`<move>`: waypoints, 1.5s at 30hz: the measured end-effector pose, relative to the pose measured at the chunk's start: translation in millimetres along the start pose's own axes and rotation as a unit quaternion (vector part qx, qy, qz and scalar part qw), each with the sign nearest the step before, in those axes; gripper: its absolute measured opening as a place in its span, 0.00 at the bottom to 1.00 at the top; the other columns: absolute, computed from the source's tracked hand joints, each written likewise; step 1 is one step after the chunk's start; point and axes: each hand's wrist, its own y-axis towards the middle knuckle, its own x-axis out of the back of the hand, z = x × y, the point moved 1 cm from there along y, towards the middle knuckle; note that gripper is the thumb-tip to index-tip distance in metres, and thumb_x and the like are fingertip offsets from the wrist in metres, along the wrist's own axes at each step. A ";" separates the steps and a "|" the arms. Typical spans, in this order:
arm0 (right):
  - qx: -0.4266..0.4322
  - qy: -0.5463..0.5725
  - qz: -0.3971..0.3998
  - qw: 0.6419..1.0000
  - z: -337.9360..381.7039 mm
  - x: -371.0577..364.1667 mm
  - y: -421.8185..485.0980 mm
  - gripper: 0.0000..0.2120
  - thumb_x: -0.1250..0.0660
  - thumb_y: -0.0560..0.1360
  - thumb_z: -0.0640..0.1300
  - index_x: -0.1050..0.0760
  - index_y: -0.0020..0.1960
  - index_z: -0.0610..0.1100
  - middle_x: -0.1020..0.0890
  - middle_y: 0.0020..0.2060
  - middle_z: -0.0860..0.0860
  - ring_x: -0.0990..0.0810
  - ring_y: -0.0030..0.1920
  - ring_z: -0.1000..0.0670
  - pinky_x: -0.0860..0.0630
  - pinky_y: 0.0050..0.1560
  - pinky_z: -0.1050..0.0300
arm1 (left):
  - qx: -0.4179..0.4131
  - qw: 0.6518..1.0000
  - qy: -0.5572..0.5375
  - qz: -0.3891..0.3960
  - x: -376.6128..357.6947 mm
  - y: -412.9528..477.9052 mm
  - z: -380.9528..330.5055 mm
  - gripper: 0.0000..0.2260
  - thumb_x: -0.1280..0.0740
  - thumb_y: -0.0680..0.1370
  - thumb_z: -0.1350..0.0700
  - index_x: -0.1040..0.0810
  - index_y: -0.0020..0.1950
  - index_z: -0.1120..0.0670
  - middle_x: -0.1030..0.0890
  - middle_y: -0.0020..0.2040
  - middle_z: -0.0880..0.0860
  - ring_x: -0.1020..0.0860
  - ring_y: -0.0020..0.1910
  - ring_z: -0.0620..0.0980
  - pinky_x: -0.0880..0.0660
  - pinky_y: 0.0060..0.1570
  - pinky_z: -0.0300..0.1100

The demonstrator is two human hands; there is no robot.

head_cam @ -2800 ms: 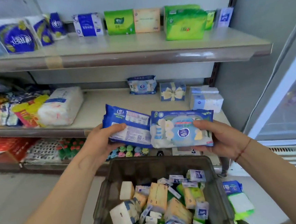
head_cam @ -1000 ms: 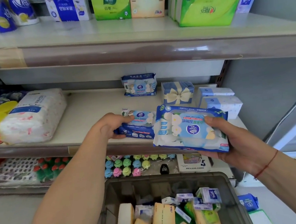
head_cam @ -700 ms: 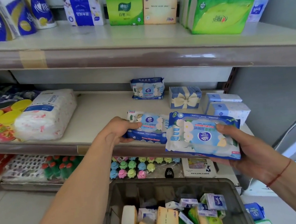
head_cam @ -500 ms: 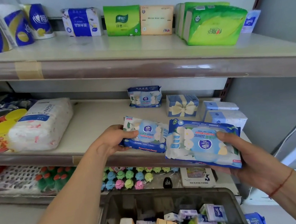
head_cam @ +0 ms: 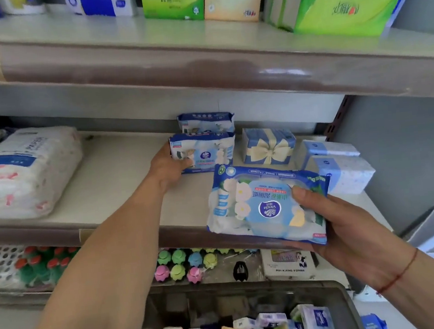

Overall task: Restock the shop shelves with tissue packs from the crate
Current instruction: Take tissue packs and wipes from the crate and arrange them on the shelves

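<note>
While the left hand [head_cam: 167,166] curls its fingers round a small blue-and-white soft tissue pack [head_cam: 204,153] standing on the beige middle shelf [head_cam: 121,173], just before a matching pack [head_cam: 206,122], the right hand [head_cam: 349,231] grips a larger blue floral wipes pack [head_cam: 262,207] at the shelf's front edge.

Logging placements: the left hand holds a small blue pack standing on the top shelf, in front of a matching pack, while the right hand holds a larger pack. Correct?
Wrong shelf. The head view shows the left hand holding the small blue pack standing on the middle shelf, in front of the matching pack, while the right hand holds the larger pack.
</note>
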 end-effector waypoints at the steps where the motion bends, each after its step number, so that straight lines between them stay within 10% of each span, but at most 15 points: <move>1: 0.001 0.002 -0.002 1.000 -1.9 0.4 3.9 0.19 0.34 0.78 0.44 0.23 0.68 0.40 0.17 0.61 0.37 0.18 0.62 0.35 0.22 0.59 0.33 | -0.004 1.000 0.009 0.005 -3.2 8.5 3.1 0.22 0.22 0.73 0.62 0.24 0.64 0.50 0.17 0.60 0.51 0.18 0.58 0.51 0.21 0.62 0.52; 10: 0.050 0.016 -0.022 0.998 -13.7 -12.0 35.3 0.13 0.35 0.78 0.43 0.14 0.57 0.43 0.15 0.59 0.40 0.15 0.59 0.37 0.21 0.58 0.38 | -0.020 0.996 0.084 0.024 -16.9 52.8 16.5 0.21 0.25 0.76 0.59 0.24 0.68 0.52 0.18 0.64 0.52 0.20 0.61 0.52 0.25 0.67 0.49; 15: 0.046 -0.010 0.007 0.999 -18.1 -26.1 56.8 0.21 0.34 0.77 0.45 0.22 0.68 0.41 0.17 0.61 0.39 0.17 0.62 0.37 0.20 0.59 0.38 | -0.047 0.987 0.156 0.013 -12.5 65.1 25.8 0.22 0.28 0.78 0.55 0.27 0.71 0.52 0.21 0.67 0.51 0.23 0.66 0.52 0.31 0.62 0.36; 27: 0.049 -0.023 -0.021 0.998 -21.6 -19.1 29.9 0.19 0.30 0.77 0.44 0.22 0.65 0.38 0.15 0.57 0.39 0.15 0.58 0.37 0.21 0.59 0.34 | -0.005 0.997 0.056 -0.050 10.5 -41.3 -11.6 0.12 0.31 0.81 0.46 0.17 0.54 0.54 0.14 0.55 0.52 0.18 0.56 0.55 0.21 0.60 0.52; 32: 0.065 -0.013 -0.011 0.998 -11.0 -26.5 1.0 0.17 0.28 0.74 0.44 0.20 0.61 0.39 0.14 0.55 0.40 0.14 0.54 0.40 0.16 0.52 0.41 | 0.091 0.974 -0.120 0.171 42.7 -162.2 -93.3 0.28 0.31 0.74 0.33 0.20 0.64 0.53 0.14 0.56 0.53 0.16 0.57 0.53 0.21 0.57 0.50; 38: 0.075 -0.023 -0.010 0.997 -10.5 -27.9 -30.0 0.14 0.29 0.77 0.42 0.21 0.61 0.40 0.14 0.54 0.40 0.13 0.52 0.41 0.14 0.47 0.47 | 0.062 0.977 -0.050 0.198 27.3 -238.6 -124.9 0.28 0.19 0.69 0.59 0.26 0.65 0.55 0.13 0.54 0.52 0.14 0.54 0.52 0.18 0.56 0.51; 45: 0.060 -0.083 0.009 0.995 -7.0 -8.8 -45.0 0.21 0.28 0.75 0.50 0.23 0.66 0.46 0.15 0.60 0.48 0.15 0.60 0.46 0.19 0.59 0.40 | 0.098 0.972 -0.110 0.182 27.1 -242.4 -108.2 0.31 0.20 0.66 0.66 0.27 0.65 0.55 0.13 0.55 0.56 0.14 0.53 0.56 0.17 0.52 0.53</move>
